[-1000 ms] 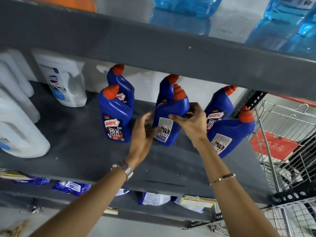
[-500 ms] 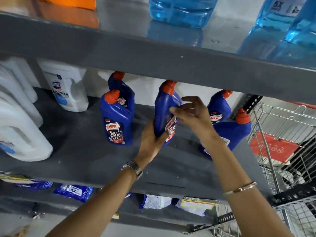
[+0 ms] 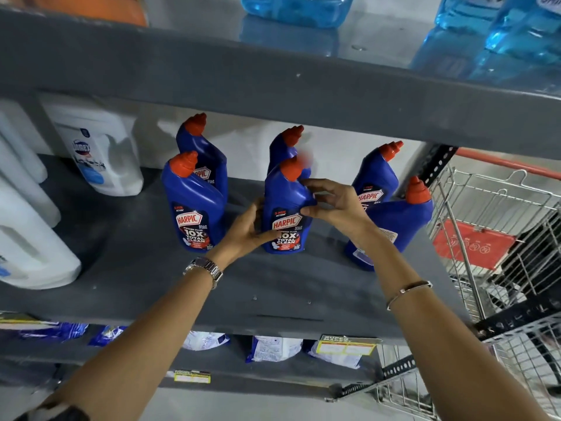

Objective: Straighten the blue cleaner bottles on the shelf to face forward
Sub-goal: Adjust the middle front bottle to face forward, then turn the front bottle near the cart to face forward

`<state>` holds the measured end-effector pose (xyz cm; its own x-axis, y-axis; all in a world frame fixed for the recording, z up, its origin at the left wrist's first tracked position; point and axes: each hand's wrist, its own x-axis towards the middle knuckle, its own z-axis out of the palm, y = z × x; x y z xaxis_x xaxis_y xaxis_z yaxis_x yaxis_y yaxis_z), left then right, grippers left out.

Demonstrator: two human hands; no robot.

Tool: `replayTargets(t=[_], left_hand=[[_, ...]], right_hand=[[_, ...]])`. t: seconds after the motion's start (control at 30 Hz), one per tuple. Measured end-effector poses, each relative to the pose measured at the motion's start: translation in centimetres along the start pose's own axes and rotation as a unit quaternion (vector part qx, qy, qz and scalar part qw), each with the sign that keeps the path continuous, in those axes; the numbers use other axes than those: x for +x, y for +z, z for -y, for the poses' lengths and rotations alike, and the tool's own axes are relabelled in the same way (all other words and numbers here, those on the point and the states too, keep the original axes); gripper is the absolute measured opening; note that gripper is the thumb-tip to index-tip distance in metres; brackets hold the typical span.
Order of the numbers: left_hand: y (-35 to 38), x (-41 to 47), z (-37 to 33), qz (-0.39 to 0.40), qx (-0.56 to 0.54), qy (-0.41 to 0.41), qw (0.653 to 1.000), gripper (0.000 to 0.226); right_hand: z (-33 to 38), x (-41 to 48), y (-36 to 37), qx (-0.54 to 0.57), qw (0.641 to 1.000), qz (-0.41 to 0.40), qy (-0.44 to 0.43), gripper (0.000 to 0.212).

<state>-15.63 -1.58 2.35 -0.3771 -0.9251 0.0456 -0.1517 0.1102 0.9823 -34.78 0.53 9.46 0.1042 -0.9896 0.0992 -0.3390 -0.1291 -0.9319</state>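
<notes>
Several blue Harpic cleaner bottles with red caps stand on the grey shelf [image 3: 136, 268]. The middle front bottle [image 3: 287, 205] stands upright with its front label towards me. My left hand [image 3: 246, 229] grips its lower left side, thumb across the label. My right hand [image 3: 334, 202] pinches its right shoulder with thumb and index fingertips, the other fingers spread. The front left bottle [image 3: 191, 205] also faces forward. The front right bottle [image 3: 400, 220] leans and shows its back label, partly hidden by my right wrist. Three more bottles [image 3: 206, 153] stand behind.
Large white jugs [image 3: 100, 153] crowd the shelf's left side. The upper shelf [image 3: 273, 83] overhangs the bottle caps and carries clear blue containers. A wire shopping cart [image 3: 491, 226] stands at the right. Packets lie on the lower shelf.
The middle front bottle has been turned from back label, through side-on, to front label facing me. My right hand's fingers have loosened and spread.
</notes>
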Motion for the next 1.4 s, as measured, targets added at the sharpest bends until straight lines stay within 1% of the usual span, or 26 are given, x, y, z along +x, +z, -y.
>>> replayTargets(t=[0.17, 0.37, 0.5, 0.57, 0.6, 0.67, 0.73, 0.77, 0.8, 0.83, 0.9, 0.97, 1.0, 1.1, 1.17, 1.23, 1.3, 1.4], left_hand=[[-0.1, 0.4, 0.3, 0.014, 0.025, -0.005, 1.000, 0.058], [-0.4, 0.6, 1.0, 0.038, 0.014, -0.018, 0.999, 0.065], [-0.3, 0.3, 1.5, 0.026, 0.022, -0.022, 0.999, 0.065], [0.3, -0.5, 1.6, 0.000, -0.018, -0.017, 1.000, 0.064], [0.8, -1.1, 1.8, -0.036, -0.052, -0.004, 0.998, 0.066], [2.3, -3.0, 2.6, -0.171, -0.092, 0.036, 0.980, 0.069], [4.3, -5.2, 3.4, -0.295, -0.083, 0.071, 0.949, 0.065], [5.6, -6.4, 3.5, -0.329, -0.078, 0.080, 0.938, 0.060], [6.9, -7.3, 3.4, -0.337, -0.082, 0.085, 0.934, 0.055], [8.4, -8.1, 3.0, -0.324, -0.089, 0.093, 0.937, 0.051], [10.7, -8.4, 2.1, -0.272, -0.102, 0.098, 0.952, 0.049], [12.4, -7.4, 1.0, -0.217, -0.107, 0.086, 0.967, 0.054], [13.1, -6.5, 0.4, -0.190, -0.099, 0.082, 0.973, 0.054], [15.1, -3.6, -0.7, -0.110, -0.052, 0.064, 0.990, 0.055], [16.7, -1.3, -1.1, -0.092, -0.033, 0.049, 0.994, 0.059], [18.0, 0.6, -1.1, -0.111, 0.000, 0.046, 0.993, 0.066], [19.3, 1.7, -0.8, -0.129, 0.022, 0.046, 0.990, 0.071], [20.8, 2.4, -0.4, -0.157, 0.004, 0.050, 0.986, 0.079]], right_hand=[[-1.3, 0.1, 0.7, -0.016, 0.999, -0.035, 0.000, 0.053], [-1.2, 0.0, 0.9, -0.025, 0.999, -0.032, 0.001, 0.051], [-1.2, -0.5, 1.0, -0.028, 0.999, -0.025, 0.021, 0.053], [-1.0, -1.2, 1.1, -0.054, 0.998, -0.036, 0.019, 0.054], [-0.8, -1.9, 1.2, -0.072, 0.996, -0.061, 0.012, 0.053], [-0.4, -4.1, 1.2, -0.083, 0.986, -0.146, -0.017, 0.043], [-0.2, -7.2, 0.8, -0.052, 0.968, -0.241, -0.046, 0.031], [-0.3, -8.6, 0.3, -0.031, 0.956, -0.285, -0.061, 0.027], [-0.6, -9.9, -0.5, -0.018, 0.942, -0.327, -0.076, 0.024], [-0.9, -11.1, -1.6, -0.010, 0.926, -0.367, -0.087, 0.022], [-1.8, -12.3, -4.0, 0.020, 0.899, -0.431, -0.080, 0.021], [-2.6, -12.7, -6.5, 0.046, 0.886, -0.460, -0.048, 0.025], [-3.0, -12.4, -7.7, 0.042, 0.892, -0.449, -0.027, 0.031], [-3.8, -10.7, -10.2, 0.038, 0.925, -0.378, 0.035, 0.051], [-4.2, -9.5, -11.6, 0.015, 0.950, -0.308, 0.056, 0.058], [-4.6, -8.4, -12.1, -0.012, 0.970, -0.237, 0.060, 0.063], [-5.0, -7.6, -12.5, -0.026, 0.980, -0.188, 0.054, 0.062], [-5.1, -6.9, -13.0, -0.054, 0.984, -0.167, 0.031, 0.050]])
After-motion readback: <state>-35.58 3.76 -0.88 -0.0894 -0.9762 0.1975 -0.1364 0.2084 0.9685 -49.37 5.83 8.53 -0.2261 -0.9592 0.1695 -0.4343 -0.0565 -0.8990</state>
